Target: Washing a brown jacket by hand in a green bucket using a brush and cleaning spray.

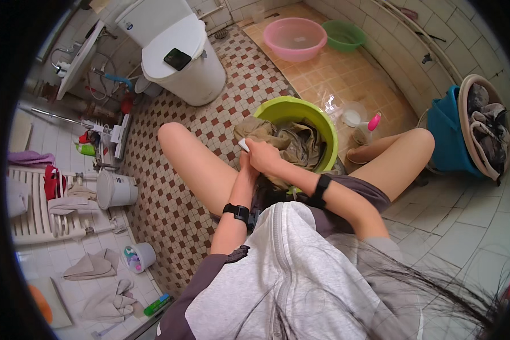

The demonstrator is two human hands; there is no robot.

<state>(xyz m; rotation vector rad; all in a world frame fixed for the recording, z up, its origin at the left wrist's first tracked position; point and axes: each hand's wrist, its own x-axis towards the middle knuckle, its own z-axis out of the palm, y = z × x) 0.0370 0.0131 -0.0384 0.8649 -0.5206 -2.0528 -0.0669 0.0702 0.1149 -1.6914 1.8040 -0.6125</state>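
Observation:
A lime-green plastic basin [331,140] stands on the floor between my knees. Wet brown-khaki clothing [299,142] lies bunched in it, one fold [253,129] hanging over the left rim. My right hand [264,156] is closed around a small white block [243,145], possibly soap; only its end shows. Against and partly under the right hand is my left hand [247,163], its fingers mostly hidden, so its hold is unclear. Both hands are at the basin's near left side, close to the cloth.
A lidded toilet [174,46] carries a phone [177,59]. Pink [295,40] and green [344,36] basins stand at the back. By my right foot are a white tub [353,115] and a pink-topped brush [372,123]. A blue bucket [448,131] and laundry-filled basin [463,110] stand right.

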